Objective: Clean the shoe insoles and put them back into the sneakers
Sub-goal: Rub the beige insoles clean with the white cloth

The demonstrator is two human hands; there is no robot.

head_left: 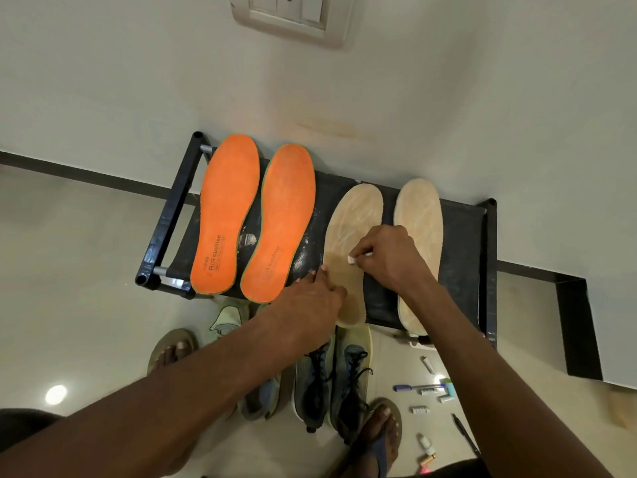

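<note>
Presently rubbing a small white cleaning piece (351, 259), pinched in the right hand (389, 257), across the left tan insole (348, 236) on the black shoe rack (458, 236). Left hand (310, 298) flat, fingers straight, pressing down the same insole near its heel end. Second tan insole (418, 222) just beside, to the right; two orange insoles (227, 208) side by side at the left of the rack. Sneakers (331, 377) on the floor below, between the sandalled feet.

Likely trouble: heel ends of all four insoles hanging past the front rail, so a hard stroke toward the body could probably tip one off onto the shoes. Could also skid sideways into the neighbouring tan insole if the holding pressure eases. Small white piece easily lost from so light a pinch. Markers and small tubes (424, 391) scattered by the right foot, a slipping hazard when stepping back.
</note>
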